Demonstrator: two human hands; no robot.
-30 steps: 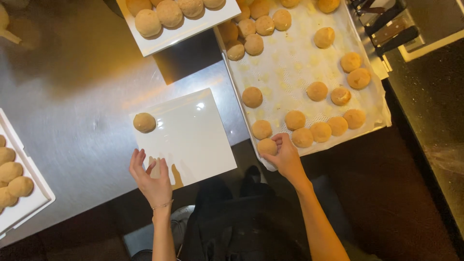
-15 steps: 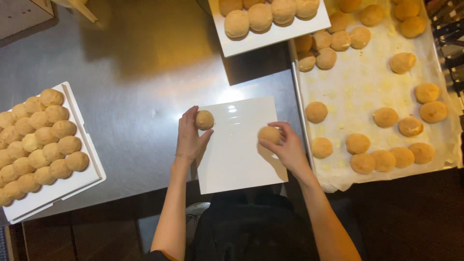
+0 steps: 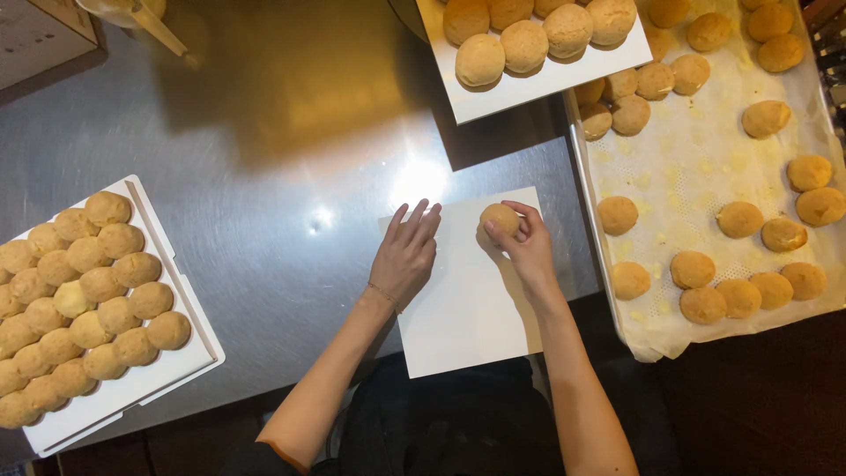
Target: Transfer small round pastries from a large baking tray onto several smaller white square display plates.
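My right hand point(image 3: 529, 251) pinches a round golden bun point(image 3: 499, 217) in its fingertips over the upper right part of a white square board point(image 3: 467, 326). The board lies on the steel table point(image 3: 264, 141) in front of me. My left hand point(image 3: 405, 254) rests palm down on the board's upper left corner with its fingers stretched out. The bun it touched earlier is not visible, and I cannot tell whether it sits under the palm.
At the left stands a white tray point(image 3: 201, 357) packed with several buns point(image 3: 88, 291). Another white tray point(image 3: 551, 84) with buns is at the top. On the right lies a paper-lined baking sheet point(image 3: 705, 189) with several scattered buns point(image 3: 740, 219). A box point(image 3: 35, 35) sits top left.
My right hand took a bun off the baking sheet and carried it left onto the board. My left hand moved up to the bun at the board's corner and now covers that spot.
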